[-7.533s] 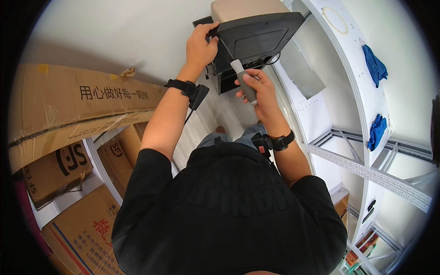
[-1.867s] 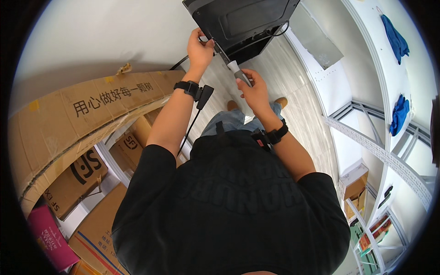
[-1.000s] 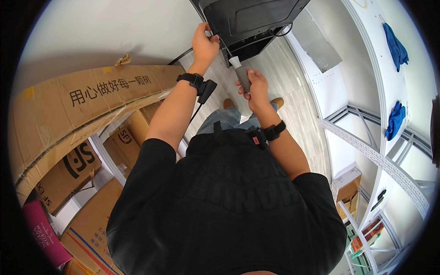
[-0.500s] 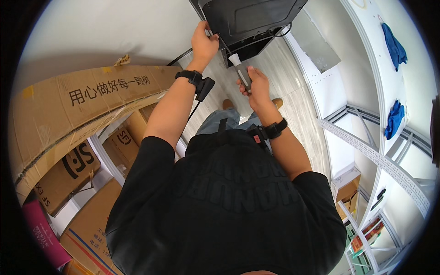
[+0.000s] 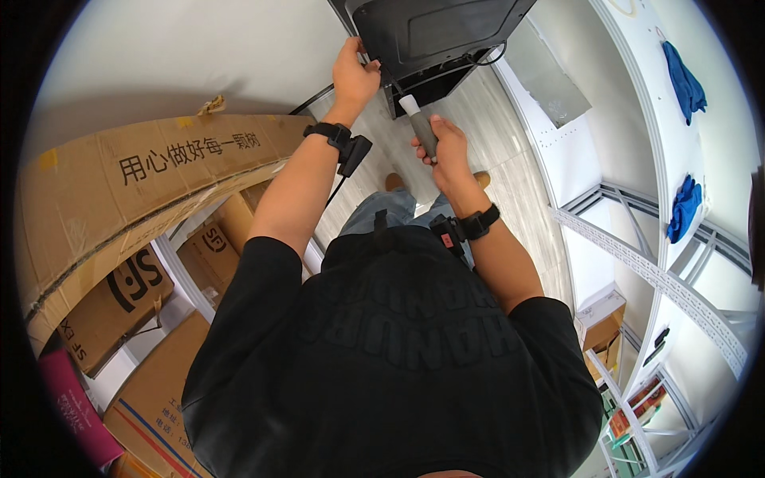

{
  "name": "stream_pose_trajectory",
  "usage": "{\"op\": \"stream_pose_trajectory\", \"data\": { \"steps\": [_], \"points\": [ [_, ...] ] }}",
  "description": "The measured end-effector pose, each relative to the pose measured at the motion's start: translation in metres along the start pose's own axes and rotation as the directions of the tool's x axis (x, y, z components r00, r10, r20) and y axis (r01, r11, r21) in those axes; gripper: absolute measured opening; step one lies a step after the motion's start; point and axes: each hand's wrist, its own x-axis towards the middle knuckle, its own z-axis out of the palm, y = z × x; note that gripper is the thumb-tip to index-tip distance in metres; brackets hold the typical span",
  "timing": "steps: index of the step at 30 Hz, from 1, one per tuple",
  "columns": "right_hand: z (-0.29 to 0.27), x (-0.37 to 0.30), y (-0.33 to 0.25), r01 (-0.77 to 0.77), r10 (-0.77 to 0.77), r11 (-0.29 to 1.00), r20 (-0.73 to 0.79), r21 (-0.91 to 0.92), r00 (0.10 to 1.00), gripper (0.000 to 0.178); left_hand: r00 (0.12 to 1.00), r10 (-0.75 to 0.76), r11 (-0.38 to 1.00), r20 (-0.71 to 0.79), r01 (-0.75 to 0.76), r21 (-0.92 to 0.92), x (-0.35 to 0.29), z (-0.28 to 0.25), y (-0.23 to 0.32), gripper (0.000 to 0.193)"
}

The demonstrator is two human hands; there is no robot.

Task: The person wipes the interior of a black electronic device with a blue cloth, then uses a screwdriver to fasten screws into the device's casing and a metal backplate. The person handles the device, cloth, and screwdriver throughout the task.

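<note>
A screwdriver [image 5: 424, 137] with a grey handle and a whitish collar is gripped in my right hand [image 5: 448, 151], fingers wrapped around the handle. Its thin dark shaft points up and to the left, toward the lower left corner of a black appliance [image 5: 438, 40] with a raised rectangular panel. My left hand [image 5: 356, 76] is at that same corner, fingers bent and pressed together close to the shaft's far end. What those fingers pinch is hidden, and so is the screwdriver's tip.
A black cable [image 5: 492, 56] loops off the appliance's right side. On the left stand a long cardboard box [image 5: 88, 199] and several smaller cartons. A white metal shelving frame [image 5: 629, 247] runs along the right, with blue cloths [image 5: 684, 84] hanging on it.
The screwdriver handle has turned about its own axis in my right hand, showing a different side. My left hand stays at the appliance's corner.
</note>
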Motion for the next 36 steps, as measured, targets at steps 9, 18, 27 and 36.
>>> {"op": "stream_pose_trajectory", "data": {
  "steps": [9,18,27,36],
  "points": [
    [0.004,-0.003,-0.003,0.098,-0.111,0.975,-0.052,-0.201,0.992,0.031,0.997,-0.037,0.997,0.063,0.04,-0.061,-0.001,-0.004,0.005,0.037],
    [-0.002,-0.006,-0.002,0.057,-0.055,0.992,0.022,-0.11,0.998,0.039,0.999,-0.015,0.998,0.038,0.017,-0.062,-0.004,-0.002,0.003,0.036],
    [-0.015,-0.005,-0.004,0.077,-0.069,0.994,0.104,-0.076,0.992,0.028,1.0,-0.016,0.998,0.0,0.016,-0.063,-0.005,0.004,-0.003,0.037],
    [-0.032,-0.019,-0.012,0.079,-0.07,0.987,0.067,-0.138,0.995,0.025,0.996,-0.089,0.988,0.009,0.089,-0.127,0.001,0.012,-0.01,0.037]
  ]
}}
